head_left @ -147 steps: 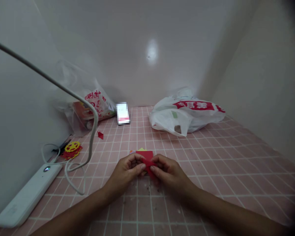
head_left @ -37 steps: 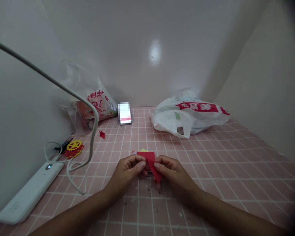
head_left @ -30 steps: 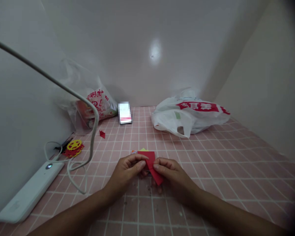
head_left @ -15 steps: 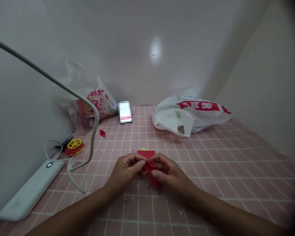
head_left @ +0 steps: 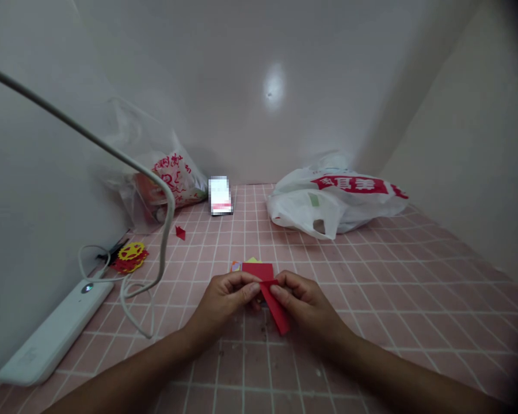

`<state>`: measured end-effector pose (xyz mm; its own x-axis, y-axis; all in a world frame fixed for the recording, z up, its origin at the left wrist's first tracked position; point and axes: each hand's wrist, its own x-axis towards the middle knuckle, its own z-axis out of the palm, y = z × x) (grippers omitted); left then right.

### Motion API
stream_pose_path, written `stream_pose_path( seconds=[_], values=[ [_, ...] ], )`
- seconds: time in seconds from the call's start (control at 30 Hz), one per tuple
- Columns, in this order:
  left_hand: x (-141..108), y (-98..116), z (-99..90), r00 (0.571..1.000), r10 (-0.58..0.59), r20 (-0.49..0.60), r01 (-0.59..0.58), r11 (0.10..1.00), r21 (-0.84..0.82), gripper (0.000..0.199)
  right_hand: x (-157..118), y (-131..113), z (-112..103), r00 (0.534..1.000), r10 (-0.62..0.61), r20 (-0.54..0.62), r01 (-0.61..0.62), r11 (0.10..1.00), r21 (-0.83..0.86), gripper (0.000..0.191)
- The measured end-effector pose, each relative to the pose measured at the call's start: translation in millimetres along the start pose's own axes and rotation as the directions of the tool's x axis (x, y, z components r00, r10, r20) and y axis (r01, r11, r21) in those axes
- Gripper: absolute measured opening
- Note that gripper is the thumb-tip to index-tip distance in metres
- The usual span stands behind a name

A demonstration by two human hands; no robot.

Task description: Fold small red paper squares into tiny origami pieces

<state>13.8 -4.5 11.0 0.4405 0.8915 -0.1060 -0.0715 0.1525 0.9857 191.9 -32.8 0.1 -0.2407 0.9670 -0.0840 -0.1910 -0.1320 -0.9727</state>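
Head view: from where I stand, two bare hands meet at the middle of the frame, over a pink tabletop [head_left: 371, 287] ruled with white lines.
Left hand: the left hand [head_left: 228, 294] pinches one end of a folded red strip [head_left: 277, 312] between thumb and forefinger, its other fingers curled in underneath.
Right hand: the right hand [head_left: 303, 299] pinches the same piece, thumb against finger, just beside the other fingertips.
Red strip: centre of the frame; a short part runs across between the two pinches, and a longer tail slants down to the right.
Under the fingers: a flat red sheet [head_left: 258, 269], a yellow corner [head_left: 253, 260] showing behind it, an orange and purple piece [head_left: 235, 266] at its left.
Left side: a yellow star cutout [head_left: 131, 250] on red cutouts [head_left: 127, 265], near a white power bank [head_left: 54, 339]; a pale cable [head_left: 164, 247] loops in front.
Upper left: a clear bag with red lettering [head_left: 179, 187]; a small red scrap [head_left: 180, 232] lies below it.
Upper middle: a phone [head_left: 220, 196], its lit screen blurred out.
Upper right: a crumpled white bag [head_left: 300, 210] with a red band.
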Motion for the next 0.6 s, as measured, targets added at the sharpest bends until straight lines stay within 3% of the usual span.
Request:
stream_pose_path(
  seconds=[0.27,0.6],
  values=[
    [0.3,2.3,0.9,1.0,-0.026,-0.009,0.027,0.999,0.018,0.017,-1.5,4.7,-2.2,0.998,0.035,0.058,-0.041,0.994,0.103,0.025],
    [-1.2,7.2,4.7,0.997,-0.037,-0.068,0.043,0.996,0.082,0.015,0.5,9.9,-3.4,1.0,-0.022,0.02,0.024,0.994,-0.104,0.023]
  ],
)
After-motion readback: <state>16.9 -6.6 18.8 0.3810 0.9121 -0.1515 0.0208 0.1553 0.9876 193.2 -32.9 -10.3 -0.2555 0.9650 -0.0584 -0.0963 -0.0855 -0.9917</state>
